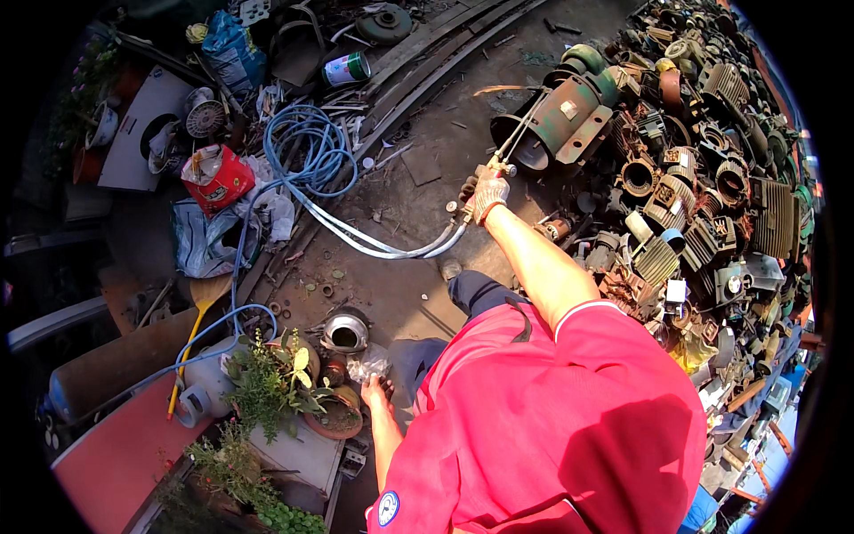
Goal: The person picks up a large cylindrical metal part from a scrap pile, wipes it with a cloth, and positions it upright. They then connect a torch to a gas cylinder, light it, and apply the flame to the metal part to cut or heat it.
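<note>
green metal housing (562,116) at upper right, torch (501,164) aimed its way.
the gloved right hand (488,191) wraps firmly round the torch's handle; the bare left hand (377,392) is loosely curled near crumpled plastic (367,361), and whether it grips anything i cannot tell. a steady wrist and slack in the pale hoses (382,253) should help. scrap motors (667,200) crowd the housing's right; potted plants (267,383) hem in the left hand.

I see a red shirt (534,392), blue badge (389,508) on its left sleeve (422,458), dark trousers (480,292) below it, pale glove (490,194) on the right hand (487,190).
</note>
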A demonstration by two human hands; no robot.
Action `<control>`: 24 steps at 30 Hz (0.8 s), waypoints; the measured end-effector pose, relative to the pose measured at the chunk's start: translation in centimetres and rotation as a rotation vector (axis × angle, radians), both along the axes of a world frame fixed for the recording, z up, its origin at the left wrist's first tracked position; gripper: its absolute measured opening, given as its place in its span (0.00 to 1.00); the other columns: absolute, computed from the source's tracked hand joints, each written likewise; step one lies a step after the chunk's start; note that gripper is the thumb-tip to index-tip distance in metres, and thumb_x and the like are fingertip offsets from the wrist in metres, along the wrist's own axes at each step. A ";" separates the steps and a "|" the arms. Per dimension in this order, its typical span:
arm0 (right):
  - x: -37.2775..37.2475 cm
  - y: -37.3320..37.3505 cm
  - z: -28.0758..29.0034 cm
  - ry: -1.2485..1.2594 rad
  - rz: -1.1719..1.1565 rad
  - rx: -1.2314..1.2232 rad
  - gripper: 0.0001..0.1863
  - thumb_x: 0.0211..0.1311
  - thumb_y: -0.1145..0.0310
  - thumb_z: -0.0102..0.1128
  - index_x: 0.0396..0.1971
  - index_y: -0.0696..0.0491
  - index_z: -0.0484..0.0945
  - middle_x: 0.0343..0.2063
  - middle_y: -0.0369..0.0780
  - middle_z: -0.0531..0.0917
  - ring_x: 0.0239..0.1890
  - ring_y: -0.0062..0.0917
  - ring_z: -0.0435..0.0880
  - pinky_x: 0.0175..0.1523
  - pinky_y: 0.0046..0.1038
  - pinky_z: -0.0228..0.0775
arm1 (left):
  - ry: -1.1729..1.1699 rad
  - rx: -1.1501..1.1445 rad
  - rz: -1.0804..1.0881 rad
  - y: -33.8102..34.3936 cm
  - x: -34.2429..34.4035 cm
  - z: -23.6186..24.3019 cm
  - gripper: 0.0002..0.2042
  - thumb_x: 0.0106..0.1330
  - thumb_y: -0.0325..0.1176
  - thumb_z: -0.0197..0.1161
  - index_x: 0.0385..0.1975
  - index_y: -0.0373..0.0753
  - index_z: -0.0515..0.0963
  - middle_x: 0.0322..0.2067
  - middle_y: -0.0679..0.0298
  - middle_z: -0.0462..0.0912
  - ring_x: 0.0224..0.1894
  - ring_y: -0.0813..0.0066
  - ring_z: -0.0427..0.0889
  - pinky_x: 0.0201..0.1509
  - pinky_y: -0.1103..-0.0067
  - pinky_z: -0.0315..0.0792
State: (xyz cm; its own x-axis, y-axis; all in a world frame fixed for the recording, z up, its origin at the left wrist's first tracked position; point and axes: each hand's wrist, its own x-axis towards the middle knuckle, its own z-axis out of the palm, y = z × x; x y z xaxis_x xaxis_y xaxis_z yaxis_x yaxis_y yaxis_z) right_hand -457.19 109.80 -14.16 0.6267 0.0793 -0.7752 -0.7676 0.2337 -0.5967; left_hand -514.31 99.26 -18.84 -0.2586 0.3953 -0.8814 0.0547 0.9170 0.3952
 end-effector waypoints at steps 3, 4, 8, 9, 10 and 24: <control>2.7 -0.6 1.8 0.038 -0.056 -0.014 0.13 0.60 0.67 0.61 0.22 0.49 0.65 0.13 0.34 0.67 0.12 0.24 0.65 0.19 0.29 0.57 | -0.018 0.039 -0.119 5.7 6.2 1.3 0.15 0.70 0.37 0.62 0.51 0.38 0.72 0.33 0.61 0.82 0.27 0.69 0.82 0.25 0.75 0.77; 3.6 -0.6 1.8 0.045 -0.053 -0.039 0.13 0.60 0.67 0.61 0.23 0.49 0.65 0.13 0.34 0.67 0.12 0.24 0.65 0.19 0.29 0.57 | -0.030 0.055 -0.174 7.3 7.9 1.3 0.16 0.70 0.37 0.63 0.51 0.38 0.72 0.32 0.61 0.82 0.26 0.70 0.81 0.24 0.76 0.76; 6.2 -0.3 1.2 0.023 -0.061 -0.056 0.13 0.61 0.65 0.62 0.23 0.53 0.68 0.14 0.37 0.73 0.10 0.26 0.71 0.16 0.31 0.65 | -0.004 0.180 -0.484 14.2 12.5 0.4 0.20 0.67 0.37 0.64 0.55 0.36 0.72 0.30 0.62 0.79 0.20 0.76 0.76 0.22 0.78 0.72; 7.0 -0.2 1.5 0.043 -0.068 -0.050 0.12 0.61 0.67 0.61 0.23 0.53 0.68 0.14 0.36 0.72 0.11 0.26 0.70 0.17 0.32 0.65 | 0.002 0.227 -0.583 16.0 13.9 0.0 0.22 0.66 0.37 0.64 0.57 0.35 0.71 0.29 0.63 0.79 0.19 0.77 0.74 0.22 0.79 0.71; 8.0 -0.3 1.2 0.072 -0.068 0.041 0.11 0.60 0.69 0.61 0.23 0.51 0.68 0.14 0.36 0.71 0.13 0.26 0.70 0.19 0.32 0.65 | 0.019 0.220 -0.615 17.8 15.5 0.0 0.23 0.65 0.37 0.64 0.58 0.35 0.71 0.29 0.63 0.78 0.20 0.77 0.74 0.22 0.79 0.71; 15.3 6.0 15.8 -0.183 0.069 -0.002 0.16 0.71 0.62 0.61 0.48 0.59 0.78 0.23 0.30 0.77 0.23 0.17 0.74 0.31 0.24 0.69 | -0.668 -0.218 0.172 47.9 38.4 -8.5 0.40 0.62 0.61 0.66 0.60 0.32 0.65 0.49 0.49 0.75 0.51 0.49 0.78 0.59 0.51 0.72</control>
State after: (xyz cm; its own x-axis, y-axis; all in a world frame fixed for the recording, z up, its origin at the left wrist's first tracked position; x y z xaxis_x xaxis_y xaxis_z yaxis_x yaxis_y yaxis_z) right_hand -441.87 115.78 1.63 0.7503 0.1256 -0.6491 -0.6606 0.1829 -0.7282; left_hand -475.90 147.17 -27.30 0.3205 0.1947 -0.9270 -0.2869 0.9526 0.1009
